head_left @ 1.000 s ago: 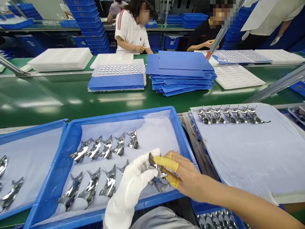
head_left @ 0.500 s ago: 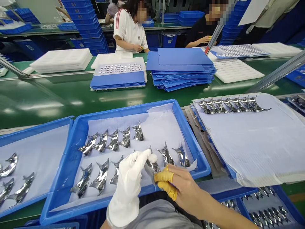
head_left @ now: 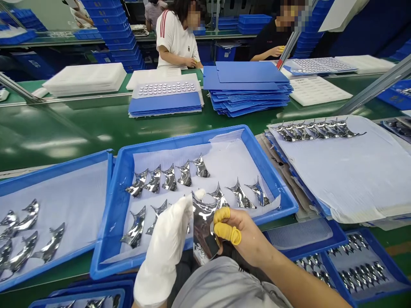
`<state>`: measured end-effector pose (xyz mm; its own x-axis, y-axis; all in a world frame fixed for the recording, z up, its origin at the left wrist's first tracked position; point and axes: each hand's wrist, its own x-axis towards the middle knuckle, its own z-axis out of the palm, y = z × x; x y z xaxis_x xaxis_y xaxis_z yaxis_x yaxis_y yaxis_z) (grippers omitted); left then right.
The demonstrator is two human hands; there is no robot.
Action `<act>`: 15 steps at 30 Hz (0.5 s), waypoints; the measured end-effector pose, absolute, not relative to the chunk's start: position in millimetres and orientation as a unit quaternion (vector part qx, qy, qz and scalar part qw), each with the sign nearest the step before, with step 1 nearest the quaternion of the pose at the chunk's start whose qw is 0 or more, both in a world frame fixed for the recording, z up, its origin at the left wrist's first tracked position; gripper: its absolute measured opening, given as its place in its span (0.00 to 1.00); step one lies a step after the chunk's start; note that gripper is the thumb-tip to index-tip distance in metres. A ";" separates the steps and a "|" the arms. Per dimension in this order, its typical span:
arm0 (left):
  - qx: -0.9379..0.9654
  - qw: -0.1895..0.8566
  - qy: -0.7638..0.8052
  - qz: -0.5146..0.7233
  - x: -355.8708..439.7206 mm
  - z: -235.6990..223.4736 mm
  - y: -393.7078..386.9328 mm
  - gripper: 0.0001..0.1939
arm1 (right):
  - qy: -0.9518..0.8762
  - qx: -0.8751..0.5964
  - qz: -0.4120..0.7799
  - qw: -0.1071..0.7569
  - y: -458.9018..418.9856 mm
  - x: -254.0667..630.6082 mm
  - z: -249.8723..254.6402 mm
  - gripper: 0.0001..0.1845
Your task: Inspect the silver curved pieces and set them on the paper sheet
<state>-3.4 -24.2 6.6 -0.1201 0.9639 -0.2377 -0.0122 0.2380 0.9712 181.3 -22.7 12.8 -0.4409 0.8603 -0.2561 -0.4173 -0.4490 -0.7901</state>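
Note:
A shiny chrome-plated curved part [head_left: 203, 226] with pointed tips is held up close to my body, in front of the blue tray. My left hand [head_left: 168, 239], in a white glove, grips it along its left edge. The thumb and finger of my right hand [head_left: 239, 233], wearing yellow finger cots, press on its right side. Behind my hands, the paper-lined blue tray [head_left: 117, 188] holds two rows of similar chrome parts [head_left: 169, 177]. My left glove hides some of the front row.
Another blue tray [head_left: 80, 252] with chrome parts lies left. On the right, a paper-covered stack [head_left: 337, 171] bears a row of them; lower trays [head_left: 394, 265] hold more. Blue sheets [head_left: 247, 92] are piled on the green bench [head_left: 64, 132]. Two people [head_left: 176, 38] sit opposite.
The chrome part has been lifted towards me and turned, so its broad mirrored face now shows. Both hands have stayed on it. The view has shifted slightly.

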 end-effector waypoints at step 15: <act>0.338 0.596 0.516 0.514 12.2 29.1 -23.9 0.16 | -0.317 -0.332 0.808 0.368 -29.1 174.4 16.0 0.19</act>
<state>12.2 -23.9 29.1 -0.0612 0.9618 -0.2667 -0.2634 0.2422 0.9338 174.4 -29.1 16.0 -0.5079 0.8063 -0.3033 -0.3847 -0.5273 -0.7576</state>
